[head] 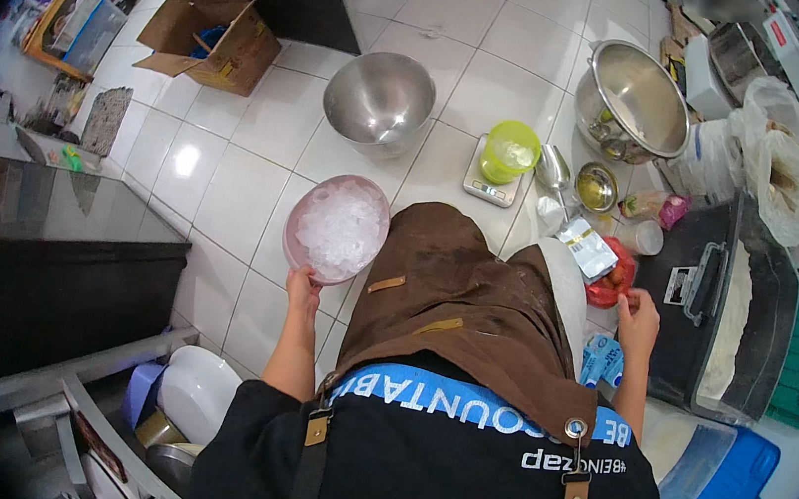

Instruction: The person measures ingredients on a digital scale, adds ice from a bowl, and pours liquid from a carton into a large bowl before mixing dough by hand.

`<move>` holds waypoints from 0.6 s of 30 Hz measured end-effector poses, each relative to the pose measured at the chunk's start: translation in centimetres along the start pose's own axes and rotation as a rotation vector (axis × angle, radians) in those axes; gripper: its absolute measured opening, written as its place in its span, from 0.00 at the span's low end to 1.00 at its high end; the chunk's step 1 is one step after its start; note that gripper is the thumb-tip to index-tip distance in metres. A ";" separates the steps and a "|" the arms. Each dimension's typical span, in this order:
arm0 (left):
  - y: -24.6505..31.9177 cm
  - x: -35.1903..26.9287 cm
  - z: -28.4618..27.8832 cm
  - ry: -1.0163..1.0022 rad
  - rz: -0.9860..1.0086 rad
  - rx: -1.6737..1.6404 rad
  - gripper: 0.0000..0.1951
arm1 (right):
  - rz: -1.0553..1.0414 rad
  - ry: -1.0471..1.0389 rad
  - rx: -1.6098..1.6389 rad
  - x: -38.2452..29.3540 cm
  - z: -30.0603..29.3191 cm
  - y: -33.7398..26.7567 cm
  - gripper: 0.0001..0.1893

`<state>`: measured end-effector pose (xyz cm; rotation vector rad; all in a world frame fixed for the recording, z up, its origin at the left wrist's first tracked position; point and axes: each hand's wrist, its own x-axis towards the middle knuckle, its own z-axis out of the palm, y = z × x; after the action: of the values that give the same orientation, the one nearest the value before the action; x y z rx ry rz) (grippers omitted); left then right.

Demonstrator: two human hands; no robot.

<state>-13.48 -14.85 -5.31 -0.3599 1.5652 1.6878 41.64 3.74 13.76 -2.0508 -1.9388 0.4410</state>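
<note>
My left hand [303, 286] grips the near rim of a pink bowl [289, 236] on the floor tiles, beside my left knee. Heaped inside it is a white, translucent mass that looks like crushed ice [343, 229]. On my other side, my right hand [638, 318] has its fingertips at the edge of a red plastic bag [599, 295], apparently pinching it. Round brown items, possibly eggs, show in the bag's opening [617, 276]. A silver foil packet [586, 248] lies partly over the bag. Blue-and-white cartons [602, 360] lie near my right wrist.
An empty steel bowl [380, 101] stands ahead. A green cup [510, 151] sits on a digital scale [489, 190] beside a metal scoop [553, 168]. Farther right are a large steel pot [588, 115], a small bowl of yellowish liquid [596, 187] and a flour bin [673, 335]. A cardboard box [244, 54] stands far left.
</note>
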 end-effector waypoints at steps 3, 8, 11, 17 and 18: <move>2.2 -2.3 -1.3 -0.111 0.016 -0.042 0.26 | -0.214 -0.008 0.176 2.5 0.3 -7.1 0.13; 6.1 -8.6 4.7 -0.258 0.080 -0.038 0.24 | -0.562 -0.260 0.437 2.4 1.3 -18.0 0.11; 6.4 -10.7 8.8 -0.348 0.059 0.024 0.22 | -0.924 -0.280 0.399 1.0 1.8 -23.7 0.13; 3.1 -13.6 15.2 -0.428 -0.032 0.213 0.17 | -0.788 -0.320 0.146 3.3 4.3 -24.2 0.21; 2.4 -13.6 15.5 -0.478 -0.070 0.291 0.21 | -0.756 -0.335 0.094 4.2 5.1 -23.0 0.29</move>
<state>-1.71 -4.92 8.60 0.1313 1.3870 1.3406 18.80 9.18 18.37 -1.0942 -2.6216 0.6882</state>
